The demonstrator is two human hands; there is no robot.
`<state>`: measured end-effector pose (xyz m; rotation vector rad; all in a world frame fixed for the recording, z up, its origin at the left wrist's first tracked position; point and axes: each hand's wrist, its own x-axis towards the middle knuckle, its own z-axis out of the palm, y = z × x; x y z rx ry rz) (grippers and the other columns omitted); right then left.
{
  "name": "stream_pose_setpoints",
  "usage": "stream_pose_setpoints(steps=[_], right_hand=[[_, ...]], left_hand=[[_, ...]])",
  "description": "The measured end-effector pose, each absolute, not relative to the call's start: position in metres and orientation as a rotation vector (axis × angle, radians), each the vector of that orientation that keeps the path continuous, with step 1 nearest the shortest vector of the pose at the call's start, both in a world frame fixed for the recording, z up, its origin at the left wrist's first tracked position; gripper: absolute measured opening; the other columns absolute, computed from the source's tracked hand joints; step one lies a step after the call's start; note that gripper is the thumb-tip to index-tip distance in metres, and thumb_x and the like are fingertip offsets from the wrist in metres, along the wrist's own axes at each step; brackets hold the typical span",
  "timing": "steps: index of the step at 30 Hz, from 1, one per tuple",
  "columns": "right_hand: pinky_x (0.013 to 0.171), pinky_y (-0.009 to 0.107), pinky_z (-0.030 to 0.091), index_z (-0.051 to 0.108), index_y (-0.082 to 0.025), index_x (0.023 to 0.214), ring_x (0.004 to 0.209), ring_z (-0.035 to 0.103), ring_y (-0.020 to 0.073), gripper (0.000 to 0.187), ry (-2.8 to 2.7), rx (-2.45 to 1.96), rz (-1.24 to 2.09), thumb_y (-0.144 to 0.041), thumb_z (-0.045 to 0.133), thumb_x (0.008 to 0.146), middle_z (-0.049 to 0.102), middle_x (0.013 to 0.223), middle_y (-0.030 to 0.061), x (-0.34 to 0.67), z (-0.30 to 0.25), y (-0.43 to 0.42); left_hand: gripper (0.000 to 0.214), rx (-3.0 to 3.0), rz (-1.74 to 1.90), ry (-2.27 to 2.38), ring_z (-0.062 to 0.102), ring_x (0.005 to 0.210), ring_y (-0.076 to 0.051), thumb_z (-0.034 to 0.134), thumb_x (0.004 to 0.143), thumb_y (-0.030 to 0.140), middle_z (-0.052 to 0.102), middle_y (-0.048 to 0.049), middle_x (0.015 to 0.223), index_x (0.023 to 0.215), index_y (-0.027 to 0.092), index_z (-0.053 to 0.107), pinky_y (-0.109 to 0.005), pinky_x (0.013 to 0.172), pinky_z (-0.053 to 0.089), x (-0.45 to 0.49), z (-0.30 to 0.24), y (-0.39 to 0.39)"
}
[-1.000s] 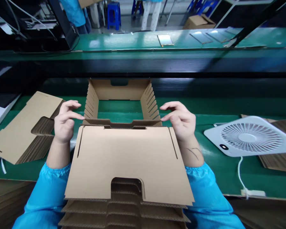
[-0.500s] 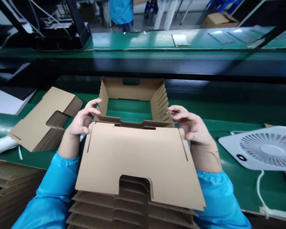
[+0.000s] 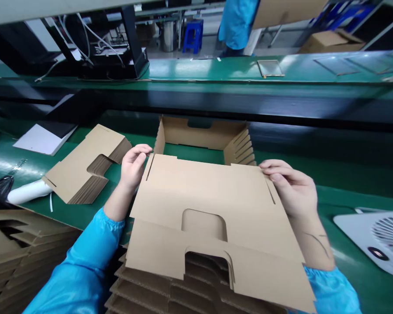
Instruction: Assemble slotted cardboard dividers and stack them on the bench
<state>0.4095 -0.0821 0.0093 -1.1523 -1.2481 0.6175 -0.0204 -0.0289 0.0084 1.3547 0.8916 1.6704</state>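
With thumb and fingers closed at its far left corner, my left hand point(image 3: 133, 168) grips a flat cardboard divider point(image 3: 206, 189) with slots and a cut-out. My right hand point(image 3: 294, 189) pinches the same divider near its far right corner. The divider overlaps the top of a stack of similar cardboard dividers point(image 3: 150, 255), nearest me. Just beyond it stands a cardboard frame point(image 3: 203, 133) with a row of slots on its right side. The held divider hides the frame's near side.
To the left lie another stack of cardboard dividers point(image 3: 88, 157), a white roll point(image 3: 29, 192) and a white pad point(image 3: 44, 139). A fan point(image 3: 376, 237) sits on the right. More stacked cardboard point(image 3: 29, 261) is at lower left. Across the bench, a person in a blue sleeve point(image 3: 237, 26) holds cardboard.
The top divider has slid forward off the stack in both hands, toward the frame. My fingers have closed on its corners. The view has shifted, and the other person now carries cardboard.
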Motion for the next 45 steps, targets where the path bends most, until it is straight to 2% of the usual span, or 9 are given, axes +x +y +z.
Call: stream_pose_setpoints(steps=[6, 11, 20, 25, 29, 32, 38, 42, 45], right_hand=[[0.08, 0.044, 0.063, 0.094, -0.032, 0.083, 0.094, 0.076, 0.0305, 0.029, -1.335, -1.069, 0.74, -0.061, 0.099, 0.082, 0.078, 0.098, 0.0132, 0.418, 0.01, -0.085], [0.079, 0.043, 0.064, 0.095, -0.034, 0.087, 0.093, 0.077, 0.0297, 0.019, -1.405, -1.059, 0.691, -0.051, 0.102, 0.082, 0.079, 0.1, 0.0137, 0.423, 0.006, -0.086], [0.07, 0.033, 0.063, 0.095, -0.032, 0.089, 0.084, 0.078, 0.0243, 0.028, -1.439, -1.083, 0.711, -0.06, 0.1, 0.088, 0.081, 0.096, 0.0117, 0.426, 0.009, -0.087], [0.065, 0.037, 0.066, 0.09, -0.027, 0.075, 0.073, 0.077, 0.0266, 0.038, -1.314, -1.195, 0.611, -0.061, 0.107, 0.072, 0.079, 0.08, 0.0094, 0.424, 0.0, -0.083], [0.074, 0.038, 0.07, 0.092, -0.028, 0.088, 0.083, 0.081, 0.0269, 0.037, -1.174, -1.156, 0.64, -0.046, 0.109, 0.061, 0.086, 0.094, 0.0082, 0.414, -0.001, -0.081], [0.073, 0.032, 0.067, 0.089, -0.028, 0.08, 0.082, 0.08, 0.0233, 0.031, -1.159, -1.11, 0.632, -0.04, 0.11, 0.06, 0.085, 0.09, 0.0068, 0.409, -0.001, -0.082], [0.069, 0.036, 0.068, 0.086, -0.025, 0.075, 0.072, 0.078, 0.0252, 0.045, -1.122, -1.249, 0.594, -0.056, 0.113, 0.057, 0.081, 0.079, 0.0077, 0.416, -0.011, -0.084], [0.069, 0.04, 0.068, 0.086, -0.025, 0.077, 0.072, 0.078, 0.0267, 0.055, -1.08, -1.245, 0.573, -0.069, 0.11, 0.054, 0.082, 0.082, 0.0084, 0.415, -0.012, -0.083], [0.072, 0.042, 0.068, 0.085, -0.026, 0.074, 0.075, 0.078, 0.0274, 0.054, -1.102, -1.241, 0.55, -0.071, 0.109, 0.057, 0.082, 0.082, 0.0083, 0.413, -0.009, -0.084]], left_hand=[[0.034, 1.434, 1.546, 0.77, 0.069, 0.105, -0.028, 0.099, 0.078, 0.052, 0.075, -0.0115, 0.109, 0.085, 0.023, 0.083, -0.044, 0.097, 0.057, -0.031, 0.012, -0.029], [0.033, 1.458, 1.589, 0.739, 0.068, 0.101, -0.027, 0.097, 0.082, 0.052, 0.072, -0.01, 0.103, 0.087, 0.023, 0.08, -0.041, 0.093, 0.055, -0.031, 0.011, -0.03], [0.036, 1.607, 1.572, 0.744, 0.071, 0.095, -0.025, 0.089, 0.095, 0.058, 0.075, -0.0092, 0.095, 0.09, 0.023, 0.084, -0.041, 0.093, 0.058, -0.038, 0.003, -0.02], [0.046, 1.461, 1.602, 0.91, 0.073, 0.088, -0.022, 0.092, 0.094, 0.066, 0.076, -0.0054, 0.091, 0.089, 0.022, 0.08, -0.037, 0.087, 0.061, -0.032, -0.001, -0.022], [0.043, 1.382, 1.56, 0.915, 0.07, 0.08, -0.016, 0.094, 0.093, 0.065, 0.076, -0.0027, 0.094, 0.102, 0.024, 0.081, -0.031, 0.08, 0.06, -0.029, -0.001, -0.027], [0.042, 1.408, 1.599, 0.912, 0.069, 0.08, -0.015, 0.096, 0.092, 0.062, 0.076, -0.0026, 0.094, 0.101, 0.024, 0.08, -0.03, 0.078, 0.06, -0.028, 0.001, -0.027], [0.04, 1.51, 1.594, 0.867, 0.075, 0.087, -0.019, 0.093, 0.097, 0.059, 0.078, -0.0047, 0.093, 0.092, 0.022, 0.078, -0.033, 0.083, 0.062, -0.029, 0.005, -0.025], [0.039, 1.507, 1.626, 0.844, 0.075, 0.086, -0.019, 0.089, 0.099, 0.062, 0.079, -0.0051, 0.097, 0.101, 0.024, 0.08, -0.034, 0.082, 0.065, -0.03, 0.001, -0.023], [0.035, 1.501, 1.669, 0.856, 0.075, 0.084, -0.018, 0.09, 0.099, 0.058, 0.079, -0.0039, 0.098, 0.109, 0.025, 0.082, -0.032, 0.08, 0.065, -0.031, -0.005, -0.021]])
